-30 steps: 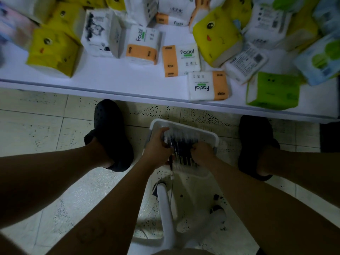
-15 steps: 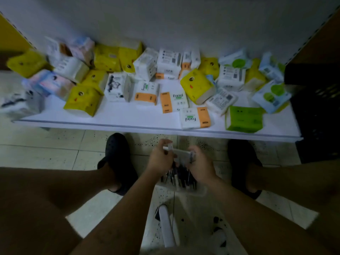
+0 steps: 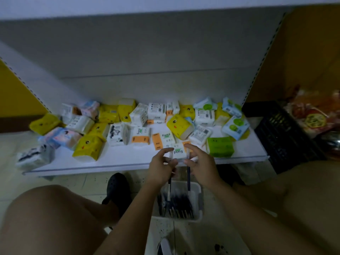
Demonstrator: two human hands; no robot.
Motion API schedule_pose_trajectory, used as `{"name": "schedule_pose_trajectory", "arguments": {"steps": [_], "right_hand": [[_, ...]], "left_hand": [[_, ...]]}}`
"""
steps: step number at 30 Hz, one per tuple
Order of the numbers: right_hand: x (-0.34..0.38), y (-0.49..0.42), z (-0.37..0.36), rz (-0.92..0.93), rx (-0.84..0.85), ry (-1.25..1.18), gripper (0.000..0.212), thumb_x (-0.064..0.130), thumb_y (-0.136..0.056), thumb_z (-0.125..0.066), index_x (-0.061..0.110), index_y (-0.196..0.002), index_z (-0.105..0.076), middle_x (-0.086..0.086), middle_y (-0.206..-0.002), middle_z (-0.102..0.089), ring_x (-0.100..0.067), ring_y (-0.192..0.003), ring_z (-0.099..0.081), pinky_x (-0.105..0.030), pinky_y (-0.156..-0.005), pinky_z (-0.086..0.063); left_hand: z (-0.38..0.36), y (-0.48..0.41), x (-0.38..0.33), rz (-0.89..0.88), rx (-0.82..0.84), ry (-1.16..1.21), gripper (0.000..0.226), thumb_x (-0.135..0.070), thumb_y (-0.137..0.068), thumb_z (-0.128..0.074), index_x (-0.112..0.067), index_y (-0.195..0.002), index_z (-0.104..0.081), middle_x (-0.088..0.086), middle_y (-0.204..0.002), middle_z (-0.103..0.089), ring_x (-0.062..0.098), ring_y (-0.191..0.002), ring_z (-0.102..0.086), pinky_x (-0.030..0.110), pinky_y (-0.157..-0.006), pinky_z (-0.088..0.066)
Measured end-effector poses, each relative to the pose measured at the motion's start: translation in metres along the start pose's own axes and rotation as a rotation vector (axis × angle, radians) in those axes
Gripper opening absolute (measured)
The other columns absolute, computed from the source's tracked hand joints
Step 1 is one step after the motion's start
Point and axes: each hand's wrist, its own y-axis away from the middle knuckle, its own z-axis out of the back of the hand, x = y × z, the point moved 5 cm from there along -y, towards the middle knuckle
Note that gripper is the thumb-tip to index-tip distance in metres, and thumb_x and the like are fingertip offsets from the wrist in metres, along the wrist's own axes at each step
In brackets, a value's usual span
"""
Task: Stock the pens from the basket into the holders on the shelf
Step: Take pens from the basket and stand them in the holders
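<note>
A white basket (image 3: 200, 194) sits on the floor between my feet, with several dark pens (image 3: 178, 203) lying in it. Above it, in front of the edge of the low white shelf (image 3: 119, 161), my left hand (image 3: 161, 170) pinches a pen (image 3: 169, 188) that hangs down toward the basket. My right hand (image 3: 201, 163) pinches a dark blue pen (image 3: 188, 178), also hanging down. The two hands are close together, just in front of a white "Facial" tissue pack (image 3: 177, 152). No pen holder is in view.
Many tissue packs (image 3: 180, 126) in yellow, white, green and blue cover the shelf. A black crate (image 3: 279, 133) stands to the right. My black shoe (image 3: 117, 188) and bare knees flank the basket. A white stool leg (image 3: 165, 245) is below.
Both hands have come up out of the basket, each with a pen, to the height of the shelf edge. The view has tilted up and shows the shelf's back wall.
</note>
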Motion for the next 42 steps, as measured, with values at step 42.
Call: {"name": "schedule_pose_trajectory", "arguments": {"steps": [42], "right_hand": [[0.336, -0.082, 0.349, 0.566, -0.548, -0.196, 0.022, 0.018, -0.082, -0.075, 0.028, -0.096, -0.061, 0.002, -0.089, -0.066, -0.020, -0.082, -0.069, -0.037, -0.065, -0.059]], "left_hand": [[-0.036, 0.042, -0.504, -1.036, -0.106, -0.321, 0.022, -0.019, -0.079, -0.077, -0.022, -0.098, -0.067, -0.007, -0.087, -0.068, 0.007, -0.081, -0.067, 0.028, -0.074, -0.059]]}}
